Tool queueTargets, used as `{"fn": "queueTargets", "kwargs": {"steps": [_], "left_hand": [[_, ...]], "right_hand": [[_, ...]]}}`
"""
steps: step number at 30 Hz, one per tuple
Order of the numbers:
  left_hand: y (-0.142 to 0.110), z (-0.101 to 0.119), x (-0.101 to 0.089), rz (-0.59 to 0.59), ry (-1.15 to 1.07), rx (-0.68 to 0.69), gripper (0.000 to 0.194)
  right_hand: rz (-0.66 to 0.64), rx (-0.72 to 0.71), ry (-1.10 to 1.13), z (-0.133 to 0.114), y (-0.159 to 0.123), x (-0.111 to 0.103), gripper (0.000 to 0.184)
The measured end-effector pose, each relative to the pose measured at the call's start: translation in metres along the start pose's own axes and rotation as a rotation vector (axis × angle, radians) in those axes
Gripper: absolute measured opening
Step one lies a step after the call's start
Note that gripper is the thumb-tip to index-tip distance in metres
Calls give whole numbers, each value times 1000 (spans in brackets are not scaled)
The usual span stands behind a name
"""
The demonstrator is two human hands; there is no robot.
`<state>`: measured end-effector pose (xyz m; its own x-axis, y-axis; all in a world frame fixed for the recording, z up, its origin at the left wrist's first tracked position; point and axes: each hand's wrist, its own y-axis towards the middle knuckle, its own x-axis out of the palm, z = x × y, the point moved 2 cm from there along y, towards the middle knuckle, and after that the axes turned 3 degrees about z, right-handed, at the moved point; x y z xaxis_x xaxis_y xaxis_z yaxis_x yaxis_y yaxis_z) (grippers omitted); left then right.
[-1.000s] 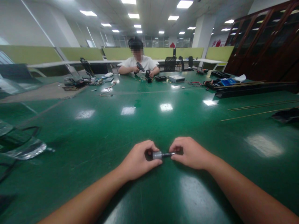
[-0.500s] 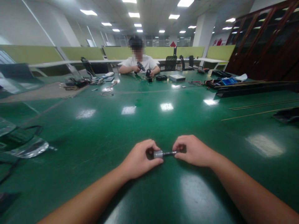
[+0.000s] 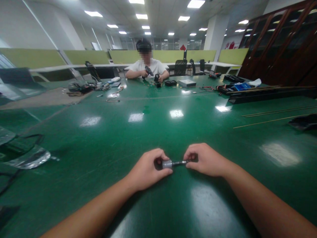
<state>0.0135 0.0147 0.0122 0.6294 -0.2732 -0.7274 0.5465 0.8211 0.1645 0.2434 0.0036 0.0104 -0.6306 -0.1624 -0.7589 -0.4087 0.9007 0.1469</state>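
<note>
Between my hands, low over the green table [image 3: 148,135], lies a small silver cylinder with a thin dark shaft [image 3: 167,164]. My left hand [image 3: 150,168] grips the cylinder's left end between thumb and curled fingers. From the other side, my right hand [image 3: 205,160] pinches the tip of the shaft between thumb and forefinger. The shaft lies level, pointing right. Its far end is hidden in my right fingers, and the exact kind of part cannot be made out.
Across the table a person in a white shirt [image 3: 158,67] holds a power drill [image 3: 149,70] and a dark part. A grey box [image 3: 187,82] stands nearby. Thin brass-coloured rods [image 3: 262,123] and a long black profile [image 3: 267,95] lie right; a clear plastic item [image 3: 29,160] lies left.
</note>
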Motion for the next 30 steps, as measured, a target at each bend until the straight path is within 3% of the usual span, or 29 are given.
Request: {"fn": "queueTargets", "kwargs": {"steps": [17,27,30], "left_hand": [[1,0,0,11,3,7,20],[2,0,3,17,16,15,16],[1,1,3,18,26,10,16]], "right_hand": [[-44,70,10,5,-2,-10,10],[97,-114,17,-19,10,27,6],[102,-121,62,-19,10,29,14]]}}
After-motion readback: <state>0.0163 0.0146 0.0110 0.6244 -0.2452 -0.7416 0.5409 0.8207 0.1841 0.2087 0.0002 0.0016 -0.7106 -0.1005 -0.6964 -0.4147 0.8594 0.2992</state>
